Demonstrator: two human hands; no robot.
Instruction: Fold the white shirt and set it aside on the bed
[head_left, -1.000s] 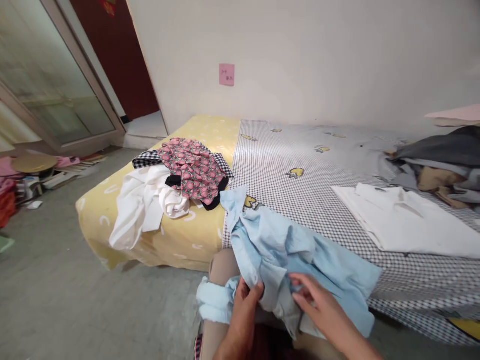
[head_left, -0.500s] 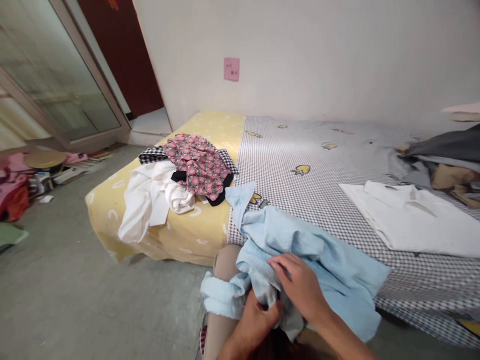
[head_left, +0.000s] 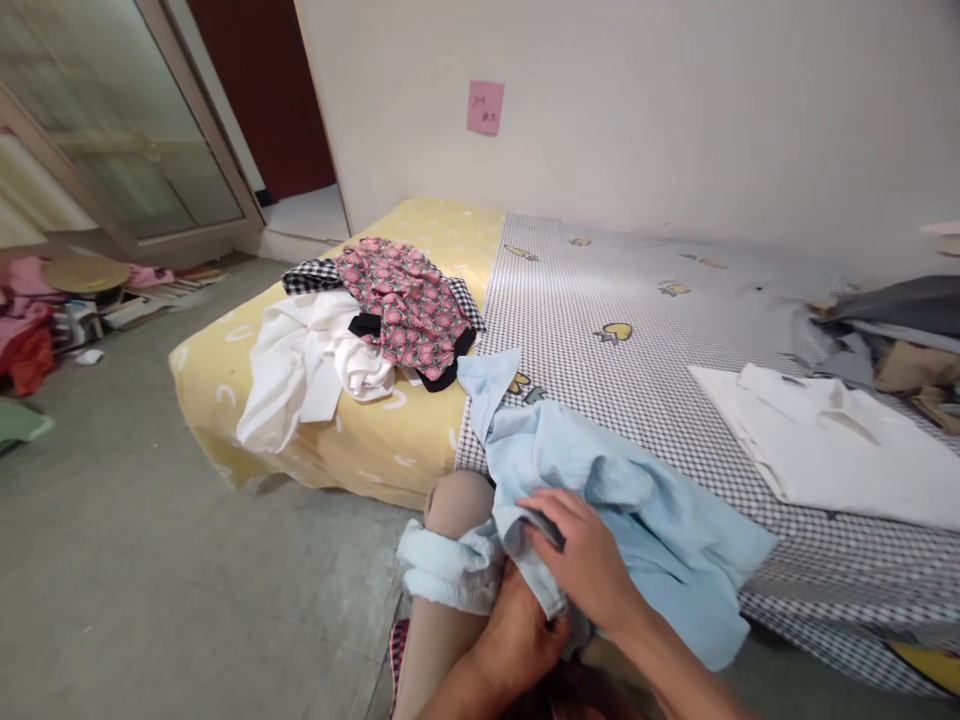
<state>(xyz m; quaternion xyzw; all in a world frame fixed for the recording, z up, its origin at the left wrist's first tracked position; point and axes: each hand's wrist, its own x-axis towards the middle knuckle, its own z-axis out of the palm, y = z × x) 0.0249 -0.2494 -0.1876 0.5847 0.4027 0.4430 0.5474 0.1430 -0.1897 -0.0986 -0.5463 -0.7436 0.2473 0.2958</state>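
A light blue shirt [head_left: 570,450] lies crumpled over the bed's front edge and my lap, with one folded part [head_left: 446,565] draped across my knee. Low in the view, my left hand [head_left: 525,635] is closed on the shirt's edge, its fingertips partly hidden by cloth. My right hand [head_left: 581,555] is just above and to the right, its fingers curled over the shirt. A slim dark grey object [head_left: 545,527] shows between its thumb and fingers; its kind is not clear.
On the bed's yellow cover [head_left: 202,380] lie a white garment [head_left: 289,370] and a pink patterned garment [head_left: 409,310] with black trim. A folded white shirt [head_left: 840,440] rests on the checked cover [head_left: 570,310], with dark and brown clothes [head_left: 900,330] beyond it.
My right hand has shifted slightly left, and the dark grey object now shows in it. The left hand has moved a little lower on the cloth. The camera view has tilted slightly.
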